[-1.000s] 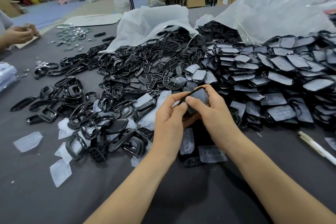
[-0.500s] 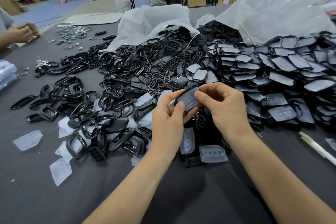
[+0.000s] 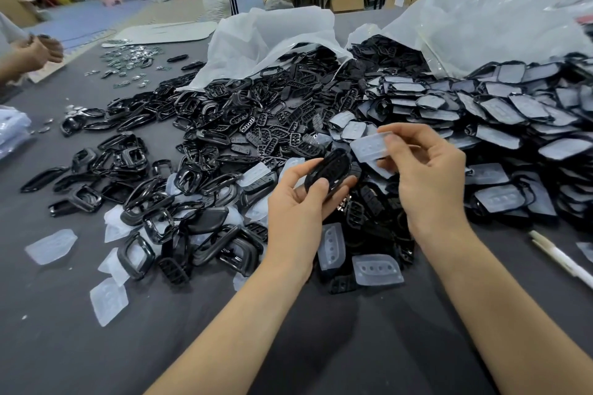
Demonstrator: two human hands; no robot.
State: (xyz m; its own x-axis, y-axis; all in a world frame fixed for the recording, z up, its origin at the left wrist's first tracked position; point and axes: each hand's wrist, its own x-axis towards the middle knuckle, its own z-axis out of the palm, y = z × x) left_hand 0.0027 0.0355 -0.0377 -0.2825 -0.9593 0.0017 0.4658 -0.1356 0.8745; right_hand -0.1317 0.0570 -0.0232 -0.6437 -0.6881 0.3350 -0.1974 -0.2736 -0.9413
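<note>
While the left hand (image 3: 298, 202) grips a black shell (image 3: 327, 170), the right hand (image 3: 423, 170) pinches a clear pad (image 3: 369, 146) (apart).

A dark grey table (image 3: 96, 346) carries a broad heap of black plastic frames (image 3: 199, 144); translucent pads (image 3: 51, 246) lie scattered at its near left; small silver pieces (image 3: 131, 56) sit far left — a white pen (image 3: 558, 258) lies at the right.

Blurs out on the clear insert (image 3: 369, 146), detail lost. Hides part of the black frame (image 3: 332, 167) behind the thumb of the left hand (image 3: 295, 215). Cuts the white pen (image 3: 560, 258) at the right edge.
</note>
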